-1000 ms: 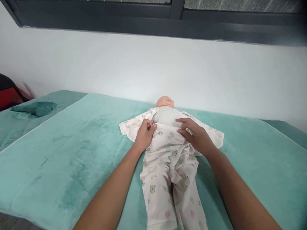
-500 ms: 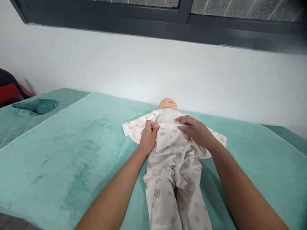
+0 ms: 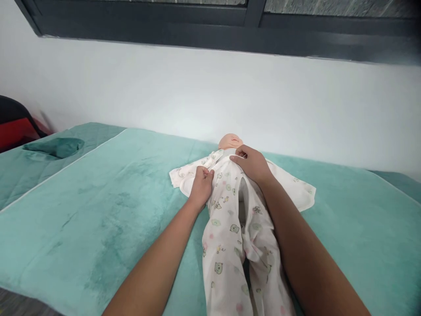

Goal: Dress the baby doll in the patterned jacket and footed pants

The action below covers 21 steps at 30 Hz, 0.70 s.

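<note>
- Baby trousers (image 3: 219, 241), soft, thin-looking printed cloth, lie over the doll between the forearms, legs running back below the hands. They should handle as light and limp, stretching or bunching easily rather than slipping; the waistband is the sound place to grip, one pinch at each side. One pair, two legs, one long opening at the crotch.
- Left hand (image 3: 201, 186): thumb and fingers closed in a narrow pinch on the waist edge, at the doll's side.
- Right hand (image 3: 255, 164): thumb and curled fingers nipping the waistband higher up, near the doll's neck; its far fingertips are partly hidden.
- Printed baby top (image 3: 297, 188), just as soft, spreads out beyond both hands, one sleeve to each side. One top, two sleeves.
- Baby doll (image 3: 230, 141), one, on its back, head just beyond the right hand; probably light, firm at the head.
- Teal plush cover (image 3: 115, 197), one, under everything, extending widely around the hands.
- White wall (image 3: 148, 87), then dark window frame (image 3: 148, 24), farthest from the hands; one of each.
</note>
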Available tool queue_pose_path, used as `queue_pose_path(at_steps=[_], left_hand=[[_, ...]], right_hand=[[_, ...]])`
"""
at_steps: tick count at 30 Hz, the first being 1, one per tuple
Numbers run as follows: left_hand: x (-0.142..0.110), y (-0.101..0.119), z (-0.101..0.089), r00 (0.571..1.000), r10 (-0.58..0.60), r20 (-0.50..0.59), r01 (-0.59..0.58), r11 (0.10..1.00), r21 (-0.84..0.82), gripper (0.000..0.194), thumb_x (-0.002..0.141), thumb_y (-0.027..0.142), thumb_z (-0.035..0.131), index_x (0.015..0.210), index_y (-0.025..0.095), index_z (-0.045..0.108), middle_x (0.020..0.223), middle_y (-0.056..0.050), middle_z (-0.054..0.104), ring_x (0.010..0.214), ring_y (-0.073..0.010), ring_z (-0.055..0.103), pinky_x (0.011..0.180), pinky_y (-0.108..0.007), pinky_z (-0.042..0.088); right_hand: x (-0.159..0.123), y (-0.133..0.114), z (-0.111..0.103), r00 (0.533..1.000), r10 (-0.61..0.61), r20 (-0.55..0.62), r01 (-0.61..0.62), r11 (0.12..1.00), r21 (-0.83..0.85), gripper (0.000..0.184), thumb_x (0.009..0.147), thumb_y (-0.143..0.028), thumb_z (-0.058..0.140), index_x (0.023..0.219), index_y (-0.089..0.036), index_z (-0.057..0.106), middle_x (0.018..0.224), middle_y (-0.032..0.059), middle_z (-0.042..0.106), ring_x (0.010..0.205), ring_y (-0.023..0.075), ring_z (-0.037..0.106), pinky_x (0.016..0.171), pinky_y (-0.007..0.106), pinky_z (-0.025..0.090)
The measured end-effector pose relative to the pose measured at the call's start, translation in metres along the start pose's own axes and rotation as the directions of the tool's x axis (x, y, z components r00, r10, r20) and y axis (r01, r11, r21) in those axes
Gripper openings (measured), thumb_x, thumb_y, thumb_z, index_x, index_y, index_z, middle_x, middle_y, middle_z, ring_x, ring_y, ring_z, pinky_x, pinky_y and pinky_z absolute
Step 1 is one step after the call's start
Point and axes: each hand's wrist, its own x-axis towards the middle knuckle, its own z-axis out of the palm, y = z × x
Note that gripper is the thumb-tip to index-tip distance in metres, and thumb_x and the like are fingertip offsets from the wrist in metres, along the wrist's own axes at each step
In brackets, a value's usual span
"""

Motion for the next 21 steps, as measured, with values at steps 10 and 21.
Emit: queue_pose_path(at_steps=[10,21], left_hand=[[0.016,0.003,0.008,0.984,0.171,0.039,-0.174,0.98,0.091,0.002,0.088,0.023,0.052,0.087,0.022,0.054,0.085,0.0,0.06,0.081,-0.0178,0.055,0.079,-0.03,0.04],[0.012,0.013,0.003,0.975,0.206,0.085,-0.213,0.973,0.085,0.02,0.084,0.04,0.06,0.08,0.021,0.056,0.099,-0.003,0.064,0.09,-0.0194,0.055,0.086,-0.032,0.041]], right_hand=[[-0.054,0.061,-0.013,0.951,0.278,-0.133,-0.205,0.893,0.402,0.032,0.075,-0.052,0.066,0.077,-0.021,0.061,0.075,-0.0008,0.06,0.074,0.0173,0.053,0.074,0.031,0.042],[-0.074,0.09,-0.027,0.984,0.084,0.159,-0.161,0.805,0.57,0.013,0.078,-0.033,0.062,0.085,-0.022,0.06,0.136,0.0041,0.055,0.117,0.0204,0.056,0.103,0.035,0.039]])
